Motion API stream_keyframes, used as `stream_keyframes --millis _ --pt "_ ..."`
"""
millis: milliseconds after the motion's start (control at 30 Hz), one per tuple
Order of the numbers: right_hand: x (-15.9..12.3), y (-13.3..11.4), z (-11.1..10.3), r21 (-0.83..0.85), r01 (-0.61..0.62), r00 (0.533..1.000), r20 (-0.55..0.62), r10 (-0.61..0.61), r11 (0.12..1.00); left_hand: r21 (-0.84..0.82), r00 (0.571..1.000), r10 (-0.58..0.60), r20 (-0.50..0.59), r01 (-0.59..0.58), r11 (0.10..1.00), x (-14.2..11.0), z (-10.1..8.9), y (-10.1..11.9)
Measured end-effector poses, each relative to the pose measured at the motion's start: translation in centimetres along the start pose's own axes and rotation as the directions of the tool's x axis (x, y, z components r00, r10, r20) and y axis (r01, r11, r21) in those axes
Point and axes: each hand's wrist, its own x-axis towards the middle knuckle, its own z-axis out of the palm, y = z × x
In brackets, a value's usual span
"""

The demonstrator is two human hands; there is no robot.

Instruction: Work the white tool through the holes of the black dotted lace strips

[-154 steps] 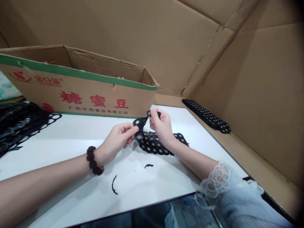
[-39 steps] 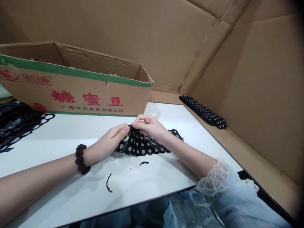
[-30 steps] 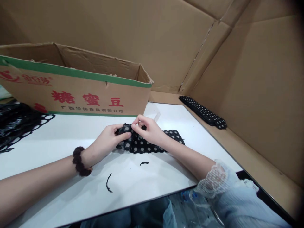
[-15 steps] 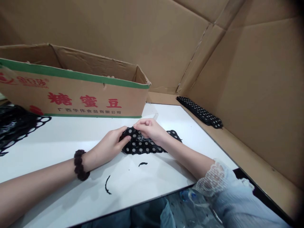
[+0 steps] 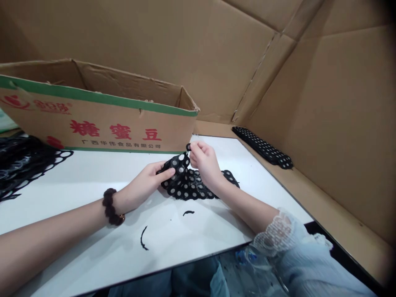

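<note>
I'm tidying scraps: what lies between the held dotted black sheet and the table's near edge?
Head view: a short black scrap, a longer curved scrap and a tiny speck.

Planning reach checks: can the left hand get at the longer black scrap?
Probably yes: nothing covers the longer black scrap near the left hand, though that hand holds the dotted black sheet.

Dotted black sheet [image 5: 185, 191] partly behind right hand [image 5: 205, 163]

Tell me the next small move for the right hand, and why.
Probably a short pull away from the left hand, since the right hand pinches a small black piece at the raised edge of the dotted black sheet, which the left hand grips.
</note>
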Motion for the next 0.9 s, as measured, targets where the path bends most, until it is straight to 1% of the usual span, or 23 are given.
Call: stream_keyframes --millis 100,133,200,233,267,333,367,400,467,500,567,600,667,700,767,900 --pt "0.5 -0.1 -0.3 0.047 0.030 0.999 -0.041 -0.028 0.998 -0.070 1.000 -0.008 -0.005 0.008 0.998 0.0 -0.1 -0.3" --pt "0.9 -0.2 -0.7 0.068 0.052 0.996 -0.071 -0.047 0.996 -0.073 1.000 -0.009 -0.007 0.008 0.997 -0.1 -0.2 -0.4" --pt "1.9 -0.3 -1.8 0.109 0.141 0.975 -0.187 -0.119 0.984 -0.054 1.000 -0.012 0.000 0.012 0.998 -0.2 -0.3 -0.6" --pt "2.4 -0.3 -2.4 0.095 0.163 0.961 -0.239 -0.137 0.982 -0.038 1.000 -0.011 0.003 0.011 0.999 -0.2 -0.3 -0.6" --pt "2.8 -0.1 -3.0 0.053 0.154 0.962 -0.237 -0.137 0.987 -0.019 1.000 0.002 -0.008 -0.002 1.000 -0.2 -0.3 -0.6" --pt "3.1 0.4 -3.5 -0.086 0.054 0.990 -0.122 -0.064 0.995 0.018 0.995 0.063 -0.076 -0.062 0.998 -0.2 -0.3 -0.4" --pt "3.0 0.7 -3.5 -0.170 -0.005 0.999 -0.053 -0.005 0.985 0.041 0.987 0.097 -0.127 -0.092 0.995 -0.2 -0.3 -0.2" --pt "2.8 1.0 -3.3 -0.236 -0.024 1.000 0.013 0.028 0.971 0.069 0.975 0.127 -0.181 -0.116 0.991 -0.2 -0.3 0.0" --pt "2.1 1.4 -2.6 -0.306 0.029 0.991 0.133 0.012 0.952 0.134 0.946 0.181 -0.267 -0.150 0.980 -0.2 -0.4 0.4" --pt "1.8 1.4 -2.2 -0.333 0.054 0.982 0.188 0.010 0.941 0.167 0.933 0.211 -0.293 -0.167 0.972 -0.3 -0.4 0.6" --pt "1.2 1.4 -1.6 -0.380 0.084 0.960 0.279 0.028 0.921 0.238 0.912 0.272 -0.308 -0.202 0.950 -0.4 -0.6 0.7" --pt "1.0 1.3 -1.5 -0.400 0.087 0.945 0.323 0.051 0.913 0.264 0.913 0.283 -0.293 -0.207 0.942 -0.5 -0.7 0.8" --pt "0.6 1.3 -1.4 -0.425 0.094 0.912 0.400 0.093 0.900 0.301 0.932 0.262 -0.248 -0.183 0.936 -0.5 -1.0 0.6" --pt "0.4 1.3 -1.4 -0.433 0.106 0.900 0.425 0.099 0.895 0.312 0.941 0.244 -0.234 -0.165 0.936 -0.5 -1.1 0.5" --pt "0.1 1.5 -1.4 -0.453 0.158 0.891 0.448 0.070 0.878 0.323 0.948 0.219 -0.232 -0.137 0.936 -0.4 -1.3 0.3" --pt "-0.7 1.9 -1.1 -0.515 0.293 0.902 0.428 -0.055 0.806 0.354 0.944 0.219 -0.245 -0.123 0.927 -0.1 -1.4 0.2"
